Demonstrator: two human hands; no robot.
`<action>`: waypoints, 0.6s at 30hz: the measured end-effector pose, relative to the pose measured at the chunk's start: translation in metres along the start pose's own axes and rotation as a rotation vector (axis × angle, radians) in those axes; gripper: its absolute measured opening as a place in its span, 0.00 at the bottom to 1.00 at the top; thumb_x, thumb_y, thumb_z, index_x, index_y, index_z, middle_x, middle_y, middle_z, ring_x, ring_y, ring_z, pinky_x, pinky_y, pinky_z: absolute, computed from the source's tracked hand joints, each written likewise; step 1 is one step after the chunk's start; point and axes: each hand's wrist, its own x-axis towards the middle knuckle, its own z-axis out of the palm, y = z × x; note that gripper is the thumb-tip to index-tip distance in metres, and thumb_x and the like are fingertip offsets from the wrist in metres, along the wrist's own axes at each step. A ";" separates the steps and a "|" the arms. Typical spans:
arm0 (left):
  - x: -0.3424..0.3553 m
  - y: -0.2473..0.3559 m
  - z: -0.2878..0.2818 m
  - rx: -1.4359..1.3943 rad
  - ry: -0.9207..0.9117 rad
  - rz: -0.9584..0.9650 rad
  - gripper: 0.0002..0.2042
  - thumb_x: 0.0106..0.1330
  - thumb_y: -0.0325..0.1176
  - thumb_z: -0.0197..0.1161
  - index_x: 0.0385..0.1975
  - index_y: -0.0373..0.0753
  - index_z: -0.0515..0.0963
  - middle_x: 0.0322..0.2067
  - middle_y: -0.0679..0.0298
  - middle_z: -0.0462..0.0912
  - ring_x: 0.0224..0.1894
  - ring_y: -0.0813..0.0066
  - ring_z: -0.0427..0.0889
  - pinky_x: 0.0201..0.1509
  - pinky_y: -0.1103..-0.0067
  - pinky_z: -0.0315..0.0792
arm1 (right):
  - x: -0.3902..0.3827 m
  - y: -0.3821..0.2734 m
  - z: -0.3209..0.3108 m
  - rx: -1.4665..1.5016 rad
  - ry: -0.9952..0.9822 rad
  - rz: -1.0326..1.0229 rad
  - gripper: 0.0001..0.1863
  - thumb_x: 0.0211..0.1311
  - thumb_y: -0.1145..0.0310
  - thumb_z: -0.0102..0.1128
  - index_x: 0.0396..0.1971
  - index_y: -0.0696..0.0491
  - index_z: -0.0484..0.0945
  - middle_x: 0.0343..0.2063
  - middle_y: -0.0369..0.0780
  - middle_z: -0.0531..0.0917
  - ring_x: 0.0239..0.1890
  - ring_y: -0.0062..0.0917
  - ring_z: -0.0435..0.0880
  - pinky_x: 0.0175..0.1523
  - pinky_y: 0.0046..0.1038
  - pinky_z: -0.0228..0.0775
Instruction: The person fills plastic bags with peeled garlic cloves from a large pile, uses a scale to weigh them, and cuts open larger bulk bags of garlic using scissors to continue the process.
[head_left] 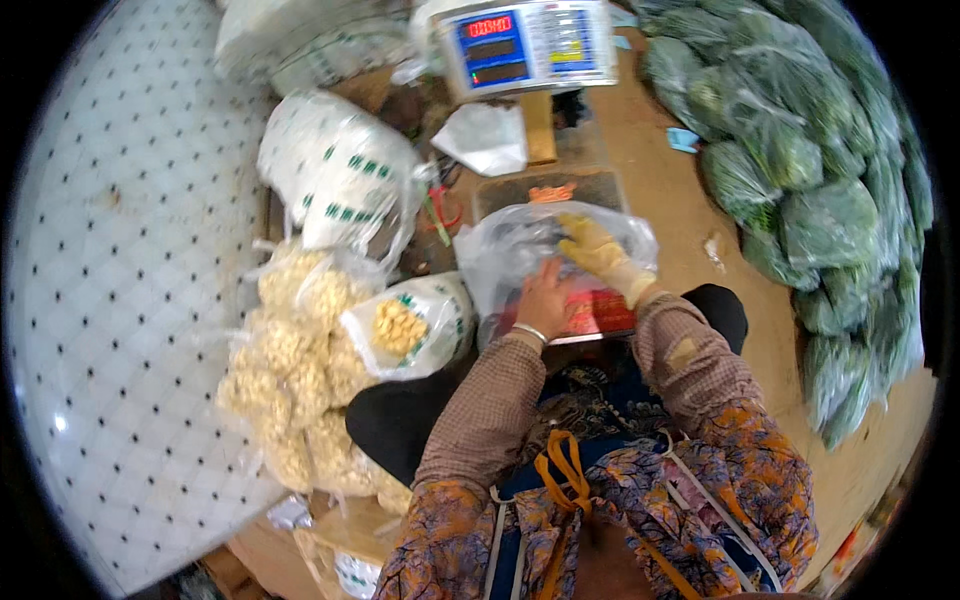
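My bare left hand [547,298], with a bangle at the wrist, lies on a clear plastic bag [495,250], fingers extended. Just to its right my right hand [597,255], in a yellowed glove, rests on the same bag with fingers apart. Under the bag shows a red printed surface [603,314] on the scale's platform. Orange bands [550,191] lie beyond the bag. A white sack with pale peeled pieces [398,328] stands open left of my hands. Red-handled scissors [445,210] are partly hidden beside a larger white sack [340,165].
The scale's display [525,50] stands at the top, above a folded white sheet [480,135]. Several bags of pale pieces [295,380] are piled at left, beside a tiled floor [120,280]. Bags of green vegetables [830,225] are heaped on cardboard [760,330] at right.
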 end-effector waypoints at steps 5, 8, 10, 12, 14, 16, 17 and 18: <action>-0.072 -0.026 -0.103 0.115 0.630 0.081 0.23 0.47 0.39 0.61 0.42 0.33 0.69 0.52 0.48 0.59 0.55 0.50 0.58 0.56 0.60 0.52 | -0.013 -0.056 -0.043 0.104 -0.238 0.081 0.22 0.49 0.63 0.50 0.44 0.60 0.67 0.43 0.51 0.71 0.46 0.40 0.69 0.49 0.32 0.62; -0.125 -0.072 -0.142 0.473 0.827 -0.520 0.24 0.47 0.38 0.61 0.42 0.31 0.68 0.49 0.47 0.63 0.52 0.46 0.61 0.54 0.62 0.56 | -0.032 -0.096 -0.040 0.286 -0.309 0.012 0.33 0.46 0.57 0.56 0.51 0.58 0.60 0.44 0.48 0.72 0.48 0.35 0.70 0.52 0.26 0.61; -0.159 -0.114 -0.124 0.123 0.755 -0.744 0.20 0.50 0.35 0.58 0.41 0.31 0.69 0.43 0.47 0.69 0.48 0.49 0.65 0.50 0.68 0.62 | -0.026 -0.146 -0.011 0.229 -0.261 -0.147 0.38 0.44 0.57 0.58 0.55 0.58 0.55 0.43 0.47 0.73 0.47 0.34 0.71 0.52 0.26 0.61; -0.164 -0.131 -0.113 0.069 0.525 -0.804 0.17 0.52 0.33 0.56 0.41 0.32 0.69 0.39 0.49 0.71 0.43 0.52 0.69 0.46 0.70 0.64 | -0.013 -0.184 0.029 0.098 -0.293 -0.080 0.37 0.45 0.58 0.58 0.54 0.57 0.56 0.41 0.47 0.75 0.44 0.36 0.73 0.49 0.27 0.63; -0.161 -0.144 -0.105 0.014 0.293 -0.824 0.14 0.54 0.31 0.55 0.40 0.34 0.69 0.35 0.50 0.74 0.39 0.56 0.72 0.42 0.72 0.66 | 0.008 -0.200 0.060 0.070 -0.334 0.068 0.33 0.45 0.59 0.58 0.52 0.56 0.60 0.40 0.46 0.75 0.43 0.36 0.74 0.47 0.28 0.64; -0.159 -0.153 -0.102 -0.109 0.547 -0.773 0.07 0.55 0.27 0.51 0.33 0.35 0.72 0.26 0.53 0.74 0.29 0.58 0.74 0.33 0.72 0.67 | 0.026 -0.186 0.104 0.007 -0.400 -0.024 0.22 0.46 0.69 0.55 0.45 0.55 0.67 0.38 0.47 0.76 0.40 0.36 0.75 0.42 0.27 0.67; -0.157 -0.155 -0.101 -0.121 0.544 -0.752 0.07 0.55 0.27 0.51 0.33 0.35 0.72 0.26 0.53 0.74 0.29 0.58 0.74 0.33 0.72 0.67 | 0.026 -0.186 0.106 -0.004 -0.384 -0.009 0.22 0.46 0.69 0.55 0.45 0.55 0.67 0.38 0.47 0.76 0.40 0.36 0.75 0.42 0.27 0.67; -0.158 -0.153 -0.104 -0.212 0.667 -0.707 0.06 0.56 0.28 0.50 0.31 0.34 0.71 0.25 0.54 0.74 0.28 0.59 0.73 0.32 0.72 0.66 | 0.024 -0.186 0.103 0.145 -0.254 -0.078 0.18 0.46 0.72 0.54 0.41 0.56 0.69 0.35 0.45 0.77 0.38 0.35 0.76 0.41 0.27 0.67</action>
